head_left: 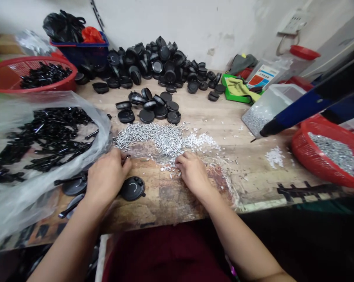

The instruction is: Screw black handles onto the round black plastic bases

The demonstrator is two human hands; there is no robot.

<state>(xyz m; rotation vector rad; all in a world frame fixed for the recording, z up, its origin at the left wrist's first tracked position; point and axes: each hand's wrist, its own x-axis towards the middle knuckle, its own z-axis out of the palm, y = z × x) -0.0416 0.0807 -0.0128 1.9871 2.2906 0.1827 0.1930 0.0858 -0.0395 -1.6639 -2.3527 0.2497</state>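
So my left hand (106,174) is down on the counter (165,207), just to the near left of the pile of silver screws (138,135). Its grip is pinched on a small black part (127,156), with only the end poking out by my thumb, so I can't really say what shape it is. My right hand (193,172) is at the near right of the screws, fingertips bunched together and touching the small silver bits (169,147) that spill off that side. Can't tell if that grip has actually got anything in it, since my fingers hide it.

One black round piece (132,188) lies flat on the near side of the screws, right next to my left hand. Right behind the screws there's a little cluster of black discs (161,112), and a much bigger black heap (165,58) farther back. White bits (203,141) are scattered off to their right, and left of them sits a clear plastic bag (105,135) full of black levers (56,135).
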